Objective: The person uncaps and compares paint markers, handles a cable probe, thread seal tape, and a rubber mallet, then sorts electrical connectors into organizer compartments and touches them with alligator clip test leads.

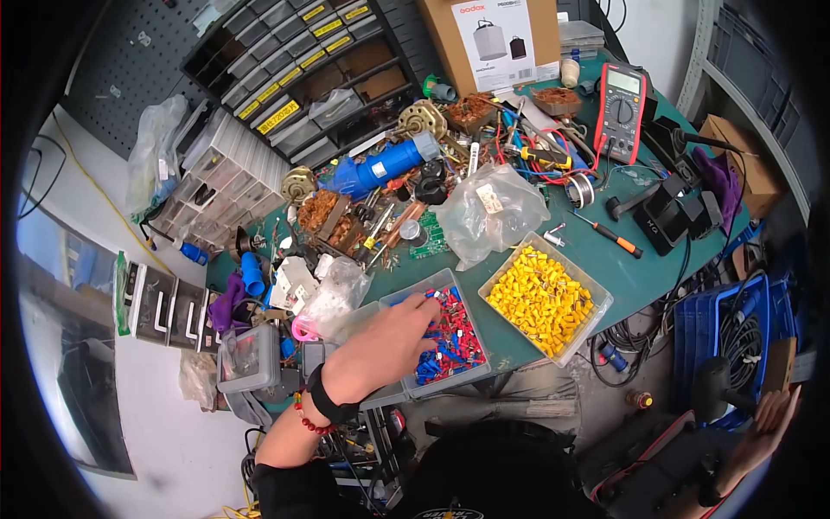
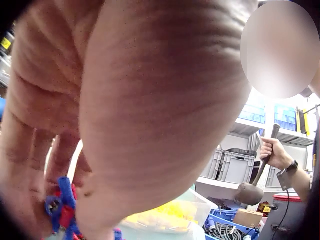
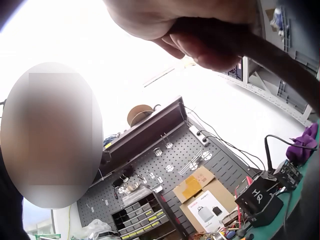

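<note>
My left hand [image 1: 380, 346] reaches into a clear bin [image 1: 484, 368] of small red and blue terminals [image 1: 454, 346]. In the left wrist view, the fingers and thumb of that hand [image 2: 135, 110] close around a few blue and red terminals [image 2: 66, 205]. Off to the far right, my right hand [image 1: 761, 437] grips a mallet [image 1: 713, 389] by its handle. The left wrist view shows this raised right hand [image 2: 276, 152] with the mallet head [image 2: 249, 194] hanging down. Close up in the right wrist view, the hand [image 3: 200, 30] curls around the dark handle [image 3: 280, 60].
A bin of yellow terminals [image 1: 540, 303] stands right of the red and blue one. Behind are a plastic bag [image 1: 493, 216], a blue cylinder [image 1: 385, 169], a red multimeter [image 1: 620, 112] and drawer units [image 1: 303, 69]. A screwdriver [image 1: 616, 240] and black stand [image 1: 670, 216] lie rightward.
</note>
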`<state>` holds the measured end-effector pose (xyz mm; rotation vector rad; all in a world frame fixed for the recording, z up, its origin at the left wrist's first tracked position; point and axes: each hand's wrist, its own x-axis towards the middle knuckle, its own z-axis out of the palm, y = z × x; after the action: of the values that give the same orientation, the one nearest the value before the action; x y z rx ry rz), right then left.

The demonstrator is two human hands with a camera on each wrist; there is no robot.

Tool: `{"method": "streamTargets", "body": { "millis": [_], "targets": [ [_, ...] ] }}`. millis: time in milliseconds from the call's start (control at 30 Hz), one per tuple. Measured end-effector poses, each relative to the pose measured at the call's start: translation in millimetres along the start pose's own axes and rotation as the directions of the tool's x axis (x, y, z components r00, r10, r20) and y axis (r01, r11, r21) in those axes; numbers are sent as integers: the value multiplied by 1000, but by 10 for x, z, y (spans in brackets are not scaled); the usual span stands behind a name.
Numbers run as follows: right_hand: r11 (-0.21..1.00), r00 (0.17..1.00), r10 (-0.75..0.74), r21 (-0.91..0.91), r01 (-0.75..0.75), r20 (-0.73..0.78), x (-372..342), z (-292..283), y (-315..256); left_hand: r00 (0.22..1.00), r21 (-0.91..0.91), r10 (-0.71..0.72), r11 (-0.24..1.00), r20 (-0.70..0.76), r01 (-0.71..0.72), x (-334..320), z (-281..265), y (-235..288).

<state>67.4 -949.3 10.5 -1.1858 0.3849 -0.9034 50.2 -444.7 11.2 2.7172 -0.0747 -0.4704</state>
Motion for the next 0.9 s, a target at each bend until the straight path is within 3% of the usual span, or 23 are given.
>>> {"method": "streamTargets", "body": {
  "millis": [33, 67, 100, 133, 167, 200, 233, 267, 300, 367, 433, 500, 533, 567, 600, 633, 700, 767, 800, 833, 867, 900],
  "targets": [
    [993, 912, -29, -95, 75, 409, 195, -441, 208, 1000, -8, -8, 1000, -3, 8, -16, 16, 12],
    [993, 882, -3, -105, 60, 472, 244, -494, 418, 999, 42, -36, 998, -25, 37, -25, 33, 49],
    [905, 881, -148, -299, 304, 449, 153, -402, 709, 997, 93, -66, 993, -50, 70, -33, 56, 72],
    [756, 892, -235, -505, 417, 385, 49, -311, 1023, 995, 91, -82, 992, -63, 87, -34, 113, 60],
    [814, 957, -102, -531, 237, 271, -53, -352, 1421, 996, 98, -54, 993, -66, 60, -29, 203, 26],
    [943, 985, 114, -325, -67, 127, -137, -491, 1971, 997, 109, -21, 994, -75, 30, -23, 273, -17],
    [960, 988, 101, -272, -66, 118, -304, -543, 2495, 994, 117, -24, 993, -110, 37, -9, 326, -56],
    [886, 976, 4, -453, 96, 216, -164, -959, 3202, 994, 115, -11, 993, -111, 24, 19, 395, -83],
    [842, 931, -256, -414, 347, 259, -372, -674, 3128, 992, 114, 3, 993, -126, 11, 59, 438, -112],
    [827, 950, 150, -561, 32, 275, -473, -783, 3131, 982, 99, 29, 995, -186, -11, 86, 519, -166],
    [949, 985, 23, -315, 33, 171, -250, -1028, 3491, 976, 101, 70, 994, -205, -50, 103, 556, -190],
    [868, 959, 283, -426, -254, 6, 81, -1022, 3068, 992, 38, 58, 998, -111, -54, 130, 563, -197],
    [877, 961, 276, -410, -252, 0, 139, -1041, 2905, 997, 22, 42, 999, -69, -40, 135, 529, -171],
    [886, 988, 134, -437, -153, -74, -236, -287, 1721, 996, 35, 52, 998, -71, -50, 149, 538, -180],
    [908, 986, 166, -393, -146, 18, -230, -139, 1234, 998, 30, 38, 999, -52, -36, 152, 571, -201],
    [927, 975, 194, -346, -147, 106, -223, -64, 872, 999, 30, 24, 999, -29, -23, 152, 575, -216],
    [946, 952, -95, -272, 177, 291, -235, 81, 295, 999, 52, 44, 998, 4, -44, 122, 501, -172],
    [911, 966, -185, -337, 237, 180, -390, 283, 54, 999, 33, 44, 999, -17, -44, 74, 426, -102],
    [859, 925, -289, -360, 364, 246, -316, 138, 269, 998, 31, 60, 998, -16, -59, 78, 457, -147],
    [949, 984, -70, -293, 117, 166, -300, -8, 520, 997, 42, 71, 997, -27, -69, 91, 459, -150],
    [986, 983, 23, -169, 9, 184, -249, -248, 964, 998, 22, 57, 998, -14, -56, 95, 458, -147],
    [963, 980, -168, -195, 186, 107, 197, -782, 2132, 999, 2, 40, 999, 0, -40, 89, 462, -154]
  ]
}}
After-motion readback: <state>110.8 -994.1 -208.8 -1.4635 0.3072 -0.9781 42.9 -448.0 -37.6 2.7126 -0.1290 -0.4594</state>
